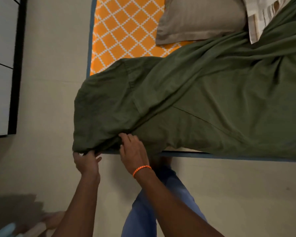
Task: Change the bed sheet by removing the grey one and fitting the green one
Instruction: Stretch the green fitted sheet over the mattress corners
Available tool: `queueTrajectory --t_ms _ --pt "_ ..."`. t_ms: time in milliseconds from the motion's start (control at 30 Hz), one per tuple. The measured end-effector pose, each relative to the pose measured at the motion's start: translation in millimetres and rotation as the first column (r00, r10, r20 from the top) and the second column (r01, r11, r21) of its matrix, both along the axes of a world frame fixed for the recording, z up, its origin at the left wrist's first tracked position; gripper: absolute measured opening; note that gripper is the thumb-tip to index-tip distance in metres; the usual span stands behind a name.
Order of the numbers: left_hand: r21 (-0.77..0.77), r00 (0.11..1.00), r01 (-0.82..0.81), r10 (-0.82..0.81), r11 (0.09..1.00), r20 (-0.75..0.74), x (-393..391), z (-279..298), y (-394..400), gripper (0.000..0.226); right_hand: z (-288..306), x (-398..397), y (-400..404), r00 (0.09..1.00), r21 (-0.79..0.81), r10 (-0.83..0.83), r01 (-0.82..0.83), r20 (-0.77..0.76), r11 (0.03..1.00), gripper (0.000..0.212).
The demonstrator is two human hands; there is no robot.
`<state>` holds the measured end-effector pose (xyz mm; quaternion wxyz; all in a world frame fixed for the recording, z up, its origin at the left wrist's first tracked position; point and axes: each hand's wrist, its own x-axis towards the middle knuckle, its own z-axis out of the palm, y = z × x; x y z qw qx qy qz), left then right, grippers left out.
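Note:
The green sheet [203, 100] lies rumpled over the near corner and right part of the mattress [123, 33], whose orange diamond-patterned top shows bare at the far left. My left hand [86, 161] grips the sheet's hanging corner at the mattress corner, fingers curled into the cloth. My right hand [132, 149], with an orange thread bracelet on the wrist, lies on the sheet's edge just right of it, fingertips tucked into a fold. No grey sheet can be made out on the bed.
A grey pillow [200, 19] lies at the head of the mattress, with a striped light cloth [261, 16] beside it. A black-framed white panel [5, 65] stands at the left. Bare floor [237, 194] surrounds the bed; my legs in jeans [149, 211] stand at its edge.

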<state>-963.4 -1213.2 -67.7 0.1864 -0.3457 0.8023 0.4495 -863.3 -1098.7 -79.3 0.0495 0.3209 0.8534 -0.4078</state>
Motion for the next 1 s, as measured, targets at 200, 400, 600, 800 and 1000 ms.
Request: queueTrajectory --t_ms 200,400,600,800,1000 --pt "-0.193 0.943 0.048 -0.108 0.980 -0.313 -19 22 50 0.069 26 -21 -4 0.990 -0.056 -0.133 0.130 -0.055 0.990 0.059" --pt "-0.586 0.541 0.542 -0.784 0.603 -0.306 -82 7 53 0.050 22 -65 -1 0.989 0.037 -0.140 0.141 -0.037 0.989 0.096" --pt "-0.421 0.211 0.892 -0.975 0.161 0.076 -169 -12 33 0.042 10 -130 -9 0.927 0.004 -0.274 0.282 0.257 0.959 0.030" --pt "-0.491 0.129 0.860 -0.991 0.135 -0.048 -230 19 8 0.015 44 -188 -50 0.840 0.059 -0.522 0.519 0.145 0.853 0.015" --pt "-0.475 0.467 0.764 -0.882 0.438 -0.062 -311 31 12 0.009 46 -250 -102 0.884 -0.327 -0.468 0.444 0.008 0.834 0.075"
